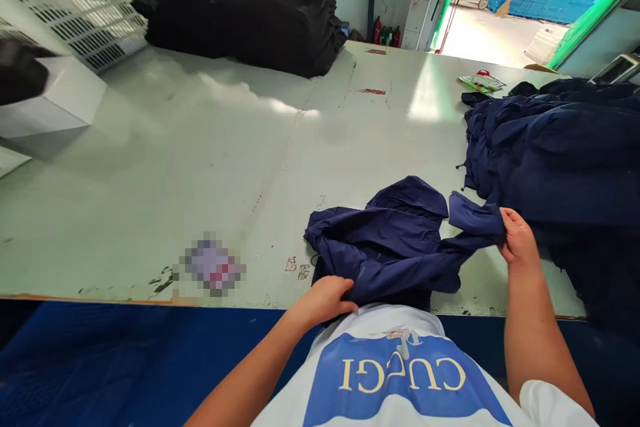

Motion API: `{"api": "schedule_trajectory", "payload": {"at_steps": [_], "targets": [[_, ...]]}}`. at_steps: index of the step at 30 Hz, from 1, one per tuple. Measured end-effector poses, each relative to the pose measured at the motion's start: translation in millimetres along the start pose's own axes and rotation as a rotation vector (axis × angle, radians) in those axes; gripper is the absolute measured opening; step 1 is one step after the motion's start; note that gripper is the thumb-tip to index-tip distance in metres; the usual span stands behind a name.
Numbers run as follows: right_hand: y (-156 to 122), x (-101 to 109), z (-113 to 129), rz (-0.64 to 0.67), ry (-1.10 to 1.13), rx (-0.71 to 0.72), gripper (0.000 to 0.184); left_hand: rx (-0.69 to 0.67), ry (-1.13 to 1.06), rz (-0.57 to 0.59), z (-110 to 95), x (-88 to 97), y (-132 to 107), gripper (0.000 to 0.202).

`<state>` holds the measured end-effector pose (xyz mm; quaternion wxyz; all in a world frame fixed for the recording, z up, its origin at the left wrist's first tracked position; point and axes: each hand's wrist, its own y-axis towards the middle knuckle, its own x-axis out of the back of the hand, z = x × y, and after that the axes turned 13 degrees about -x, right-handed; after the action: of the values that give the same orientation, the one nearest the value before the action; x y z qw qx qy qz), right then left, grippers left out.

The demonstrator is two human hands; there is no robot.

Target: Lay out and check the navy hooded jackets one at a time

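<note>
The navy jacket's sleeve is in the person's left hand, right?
Not quite: the head view shows the sleeve of the navy jacket in the person's right hand, not the left. The left hand holds the jacket's lower edge.

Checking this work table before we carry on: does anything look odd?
The pale green table top is scuffed, with a red smear toward its far side. Near the front edge, a patch is pixelated, so what lies there cannot be told.

Navy hooded jacket (pixel 385 240) — crumpled, half-spread
</note>
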<state>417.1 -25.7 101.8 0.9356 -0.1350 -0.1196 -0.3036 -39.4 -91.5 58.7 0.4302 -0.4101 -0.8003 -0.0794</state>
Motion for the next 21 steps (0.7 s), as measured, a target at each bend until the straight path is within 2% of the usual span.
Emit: {"api": "schedule_trajectory", "payload": {"at_steps": [1,3,5,6,8,10,12,14,16,19,21], "targets": [[-3,18,-5,-0.107,-0.135,-0.006,0.041,-0.017,0.014,0.037,-1,4.6,2,0.034],[-15,34,-14,-0.279,-0.389,0.039,0.030,-0.067,0.049,-0.014,-2,17.2,14,0.043],[-32,21,-22,-0.295,-0.586,0.181,0.024,-0.130,0.116,-0.178,0,29.4,37,0.040],[-41,4,-25,-0.229,-0.686,0.258,0.025,-0.151,0.157,-0.244,2,33.2,50,0.037],[-55,-42,-30,0.038,-0.859,0.324,0.030,-0.160,0.224,-0.246,5,33.5,71,0.030],[-64,-88,-34,0.295,-1.038,0.241,0.039,-0.151,0.263,-0.133,6,23.6,80,0.027],[-67,-121,-38,0.427,-1.183,0.120,0.039,-0.161,0.278,-0.028,6,7.1,73,0.027],[-65,-136,-40,0.471,-1.238,0.050,0.021,-0.185,0.259,0.036,4,-11.4,57,0.022],[-59,-139,-37,0.491,-1.231,0.037,0.003,-0.198,0.214,0.086,2,-27.9,39,0.016],[-44,-145,-16,0.485,-1.190,0.056,0.005,-0.173,0.157,0.112,2,-45.6,24,0.012],[-37,-162,13,0.462,-1.113,0.120,0.008,-0.151,0.129,0.123,5,-52.0,24,0.011]]}}
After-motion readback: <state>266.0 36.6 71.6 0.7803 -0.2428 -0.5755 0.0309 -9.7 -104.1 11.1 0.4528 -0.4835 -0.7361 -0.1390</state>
